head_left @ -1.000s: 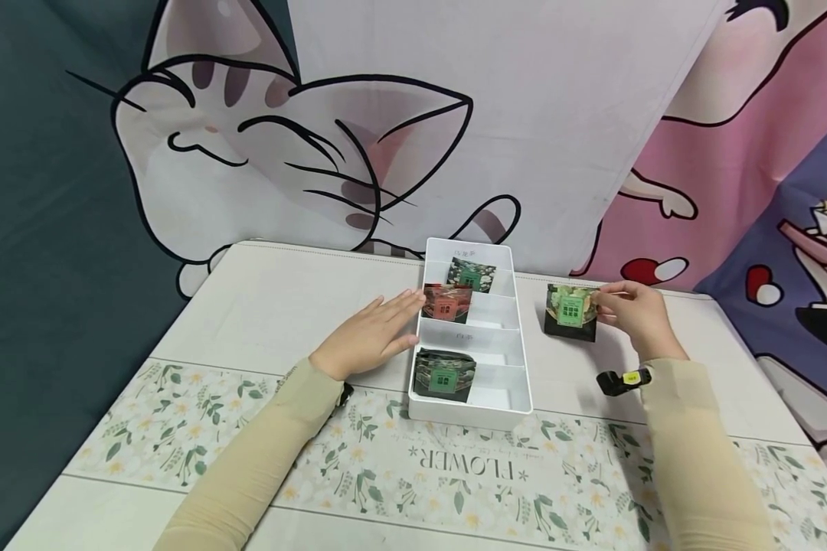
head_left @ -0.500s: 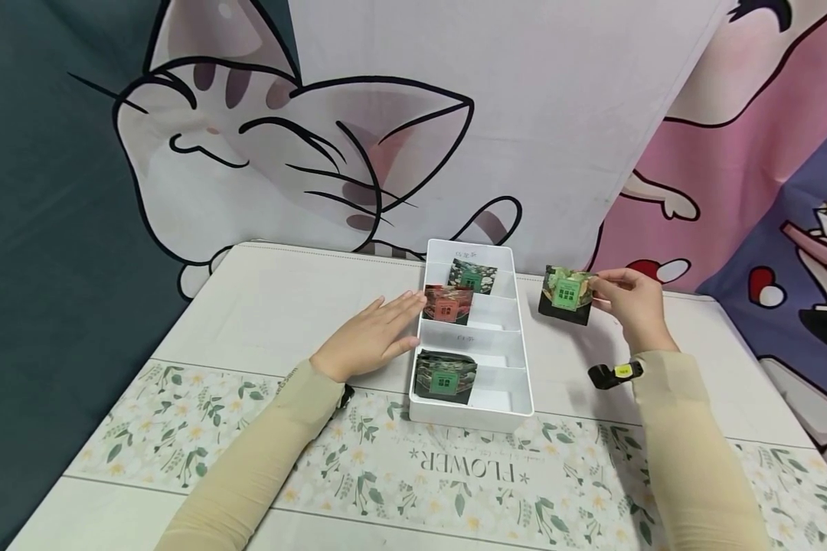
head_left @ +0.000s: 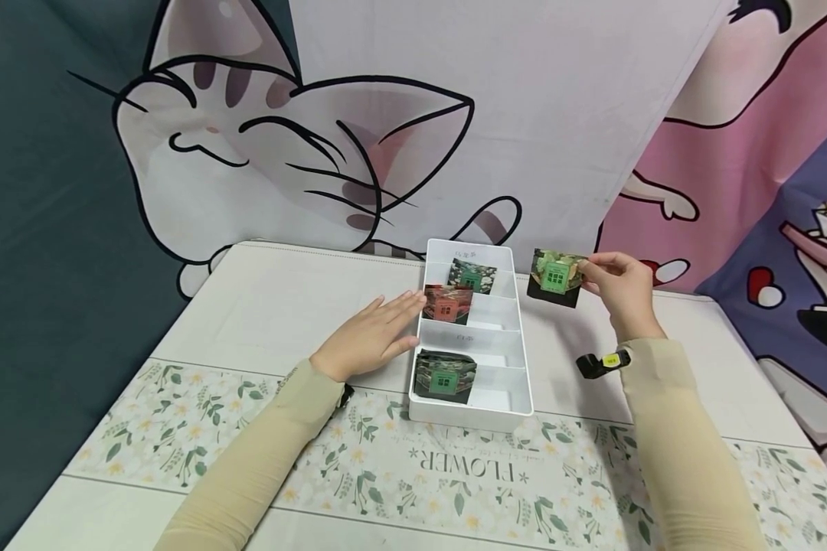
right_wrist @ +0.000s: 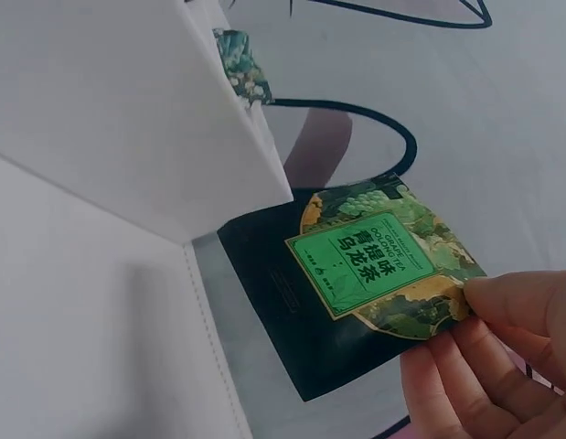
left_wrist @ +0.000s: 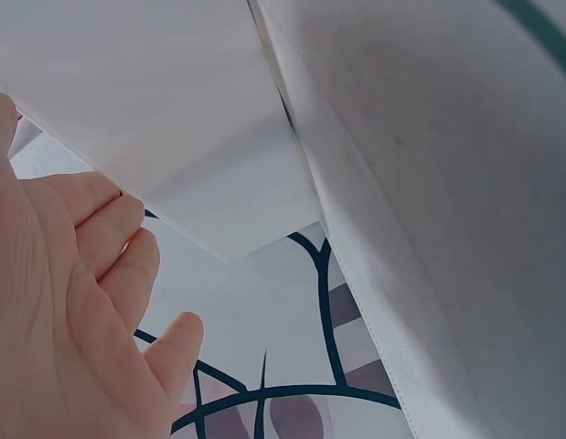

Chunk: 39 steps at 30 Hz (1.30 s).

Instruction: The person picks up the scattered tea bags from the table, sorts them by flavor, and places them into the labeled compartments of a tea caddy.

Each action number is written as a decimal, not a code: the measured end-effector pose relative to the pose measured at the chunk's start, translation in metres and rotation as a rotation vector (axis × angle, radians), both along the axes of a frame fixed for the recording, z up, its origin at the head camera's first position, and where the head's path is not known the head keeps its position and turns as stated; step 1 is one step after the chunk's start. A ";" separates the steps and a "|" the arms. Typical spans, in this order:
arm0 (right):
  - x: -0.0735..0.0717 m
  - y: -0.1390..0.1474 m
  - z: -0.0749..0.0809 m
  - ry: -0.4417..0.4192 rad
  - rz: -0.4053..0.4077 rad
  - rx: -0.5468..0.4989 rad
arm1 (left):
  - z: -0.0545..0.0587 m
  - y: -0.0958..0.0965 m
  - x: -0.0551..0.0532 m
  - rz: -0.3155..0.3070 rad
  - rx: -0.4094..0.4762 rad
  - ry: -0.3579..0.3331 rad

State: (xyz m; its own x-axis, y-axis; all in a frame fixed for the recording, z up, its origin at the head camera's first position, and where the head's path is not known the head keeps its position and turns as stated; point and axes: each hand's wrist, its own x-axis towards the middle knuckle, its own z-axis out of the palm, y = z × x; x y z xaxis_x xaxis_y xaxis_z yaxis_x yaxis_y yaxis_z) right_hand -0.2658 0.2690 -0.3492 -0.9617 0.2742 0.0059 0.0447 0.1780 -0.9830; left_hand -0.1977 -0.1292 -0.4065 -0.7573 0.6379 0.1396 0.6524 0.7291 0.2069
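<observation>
Between thumb and fingers, my right hand [head_left: 622, 289] pinches one edge of a black and green grape oolong tea bag packet [right_wrist: 356, 283], held up to the right of a white divided box [head_left: 470, 419]. Its green label faces the camera. My left hand [head_left: 372, 337] lies with fingers extended, fingertips at the box's left rim; the left wrist view shows its palm side [left_wrist: 72, 293] by the box wall. Inside the box stand a dark green floral packet [head_left: 472, 275] at the far end, a red packet [head_left: 447, 304] behind the middle, and several green-labelled packets [head_left: 444, 376] in the nearest compartment.
The white table [head_left: 248, 306] carries a floral band with the word FLOWER in front of the box. A curtain with a cartoon cat [head_left: 207, 153] hangs directly behind the table's back edge. Handwritten labels mark some compartments of the box.
My right hand has lifted the grape oolong tea bag packet from near the tabletop and moved it left and away from me, closer to the box. The left hand has stayed still.
</observation>
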 end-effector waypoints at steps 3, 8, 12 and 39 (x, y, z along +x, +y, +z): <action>-0.001 -0.004 0.002 0.014 -0.012 0.037 | 0.000 0.001 0.000 0.001 0.005 -0.009; -0.004 -0.010 0.005 0.024 -0.017 0.047 | -0.001 0.002 0.001 0.004 0.002 -0.013; -0.006 -0.013 0.008 0.051 -0.020 0.047 | 0.000 0.002 0.001 0.004 -0.001 -0.018; -0.034 -0.043 0.028 0.161 0.054 -0.062 | -0.001 0.000 0.000 0.004 0.005 -0.010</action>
State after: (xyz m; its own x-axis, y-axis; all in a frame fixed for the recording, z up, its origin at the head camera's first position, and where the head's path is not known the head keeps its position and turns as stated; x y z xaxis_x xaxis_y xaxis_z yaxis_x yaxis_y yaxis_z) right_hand -0.2996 0.2256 -0.3216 -0.9630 0.2266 0.1459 -0.1223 0.1148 -0.9858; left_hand -0.1975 -0.1297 -0.4078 -0.7611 0.6344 0.1351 0.6474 0.7306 0.2169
